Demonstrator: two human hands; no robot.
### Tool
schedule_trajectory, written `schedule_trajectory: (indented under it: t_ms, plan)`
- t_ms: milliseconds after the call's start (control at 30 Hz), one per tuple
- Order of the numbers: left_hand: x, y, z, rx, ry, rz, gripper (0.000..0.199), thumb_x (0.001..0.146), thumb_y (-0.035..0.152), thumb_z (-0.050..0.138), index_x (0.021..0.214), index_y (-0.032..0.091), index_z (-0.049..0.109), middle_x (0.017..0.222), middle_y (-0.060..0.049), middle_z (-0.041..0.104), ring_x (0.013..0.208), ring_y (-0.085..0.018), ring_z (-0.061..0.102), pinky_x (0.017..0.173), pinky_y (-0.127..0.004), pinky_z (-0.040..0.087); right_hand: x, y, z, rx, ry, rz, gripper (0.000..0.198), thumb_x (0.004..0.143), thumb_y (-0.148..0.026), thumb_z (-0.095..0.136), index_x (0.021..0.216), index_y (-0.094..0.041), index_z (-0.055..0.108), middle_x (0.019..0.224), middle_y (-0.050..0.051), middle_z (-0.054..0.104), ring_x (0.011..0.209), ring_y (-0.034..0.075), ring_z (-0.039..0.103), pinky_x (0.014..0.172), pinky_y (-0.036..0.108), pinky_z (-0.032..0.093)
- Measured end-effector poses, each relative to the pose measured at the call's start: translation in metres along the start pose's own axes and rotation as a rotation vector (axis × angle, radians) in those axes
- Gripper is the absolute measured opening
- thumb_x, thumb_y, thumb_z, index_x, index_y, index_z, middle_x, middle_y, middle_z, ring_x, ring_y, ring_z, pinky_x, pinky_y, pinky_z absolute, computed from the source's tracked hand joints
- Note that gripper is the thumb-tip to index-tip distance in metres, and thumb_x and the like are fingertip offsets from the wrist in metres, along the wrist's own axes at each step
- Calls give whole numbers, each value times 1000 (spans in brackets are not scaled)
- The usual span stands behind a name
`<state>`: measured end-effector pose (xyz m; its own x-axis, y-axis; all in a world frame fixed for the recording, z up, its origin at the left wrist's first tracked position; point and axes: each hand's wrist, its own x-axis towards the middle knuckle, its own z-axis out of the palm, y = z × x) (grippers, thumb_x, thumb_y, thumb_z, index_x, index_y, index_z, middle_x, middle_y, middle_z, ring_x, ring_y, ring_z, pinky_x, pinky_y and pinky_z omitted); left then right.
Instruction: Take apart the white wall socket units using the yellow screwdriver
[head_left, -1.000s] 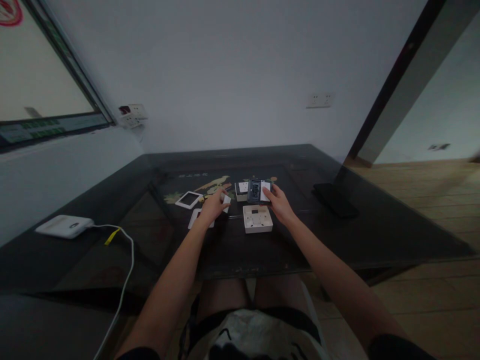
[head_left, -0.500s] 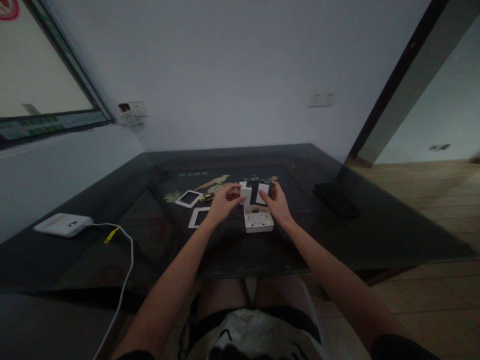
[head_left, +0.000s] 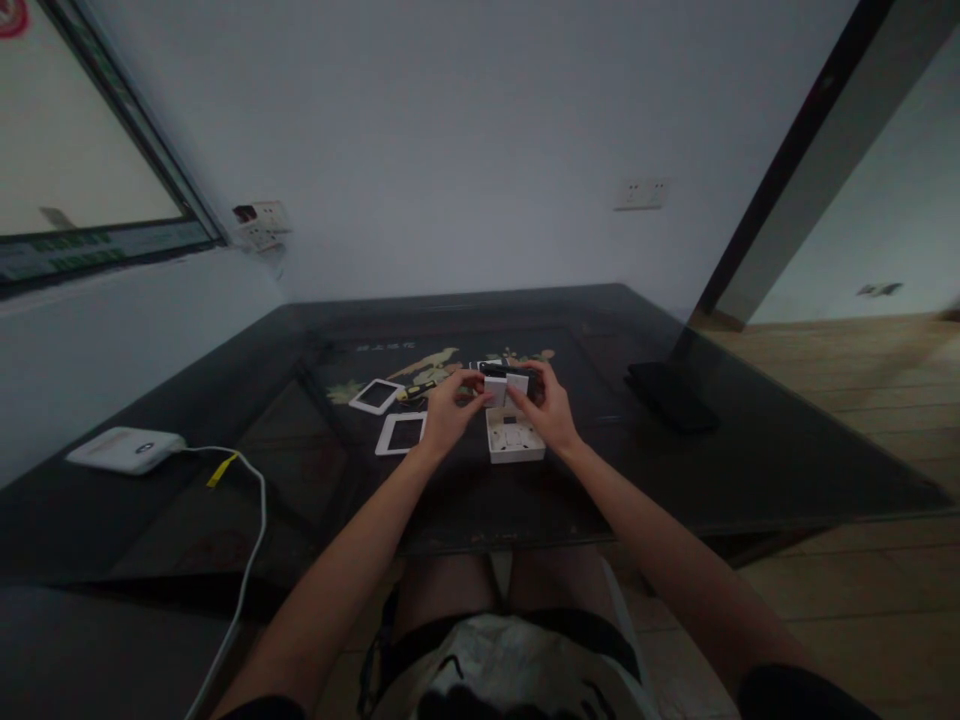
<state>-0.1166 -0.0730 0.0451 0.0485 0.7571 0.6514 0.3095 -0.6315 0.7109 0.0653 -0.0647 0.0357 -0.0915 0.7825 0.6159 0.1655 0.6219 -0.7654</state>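
Between my two hands is a wall switch module (head_left: 496, 391), a black frame with white rocker pieces on its front, tilted so its dark edge faces up. My left hand (head_left: 452, 405) pinches its left side, thumb at the front. On the right side, my right hand (head_left: 548, 403) grips it with the thumb against a white piece. Just below, an open white mounting box (head_left: 515, 440) sits on the dark table. Two white cover frames, a nearer one (head_left: 399, 434) and a farther one (head_left: 376, 396), lie to the left. Beside them is a yellow and black tool (head_left: 417, 390), partly hidden.
A white power bank or router-like device (head_left: 126, 450) with a white cable (head_left: 262, 490) lies at the table's left. Toward the right lies a black flat item (head_left: 671, 397). Behind the table (head_left: 637, 490) is a wall with sockets (head_left: 643, 194).
The switch module has been tilted, so its front now looks narrower and its dark edge shows on top. Both hands have turned slightly with it. The box and frames have stayed put.
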Motion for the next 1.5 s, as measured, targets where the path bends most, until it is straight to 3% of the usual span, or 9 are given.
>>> schedule_trajectory:
  t_ms: [300, 467, 633, 733, 833, 1000, 1200, 1500]
  plan:
    - [2, -4, 3, -41, 35, -111, 19, 72, 25, 73, 86, 18, 62, 80, -1, 63, 78, -17, 63, 63, -24, 51, 2, 1, 0, -14, -23, 18, 39, 79, -42, 65, 111, -25, 51, 105, 7, 63, 90, 23, 63, 73, 35, 52]
    - [3, -7, 2, -25, 35, -54, 18, 73, 24, 73, 84, 18, 61, 86, -2, 60, 79, -15, 60, 70, -27, 51, 2, 1, 0, 10, -35, 48, 40, 78, -42, 67, 111, -24, 51, 105, 7, 63, 90, 23, 63, 76, 37, 52]
    - [4, -11, 5, -175, 76, -90, 43, 70, 23, 76, 107, 20, 55, 107, -6, 60, 100, -20, 59, 77, -29, 53, 3, 1, 1, 100, -42, 85, 43, 76, -42, 68, 111, -24, 51, 106, 8, 63, 92, 24, 64, 78, 38, 53]
    - [6, -12, 7, -327, -54, -158, 55, 74, 28, 73, 122, 20, 50, 113, -9, 62, 107, -23, 60, 84, -34, 53, 5, 1, 1, 143, -56, 110, 46, 74, -43, 69, 111, -23, 51, 105, 8, 64, 93, 24, 64, 80, 39, 53]
    - [6, -14, 9, -408, -145, -168, 49, 77, 34, 71, 120, 17, 55, 114, -11, 65, 108, -25, 61, 93, -40, 49, 5, 0, 0, 146, -68, 113, 44, 75, -42, 69, 111, -22, 51, 103, 8, 65, 93, 24, 64, 81, 40, 53]
    - [2, -15, 13, -345, -80, -134, 41, 78, 40, 70, 110, 16, 60, 111, -10, 66, 105, -25, 62, 95, -41, 49, 5, 4, 0, 152, -126, 74, 43, 78, -40, 66, 114, -23, 49, 108, 8, 63, 99, 24, 62, 87, 41, 51]
    - [-1, -6, 16, -299, -45, -119, 37, 80, 37, 67, 109, 15, 58, 109, -11, 66, 104, -24, 62, 94, -39, 49, 4, 11, 6, 94, -114, 7, 61, 67, -33, 77, 118, -24, 45, 119, 9, 57, 109, 26, 57, 94, 43, 47]
    - [-2, -3, 17, -289, -67, -151, 39, 76, 35, 70, 108, 16, 58, 109, -10, 66, 100, -24, 64, 87, -38, 53, 2, 6, 9, 191, -130, 96, 63, 65, -32, 78, 117, -23, 43, 115, 9, 58, 106, 26, 59, 94, 43, 47]
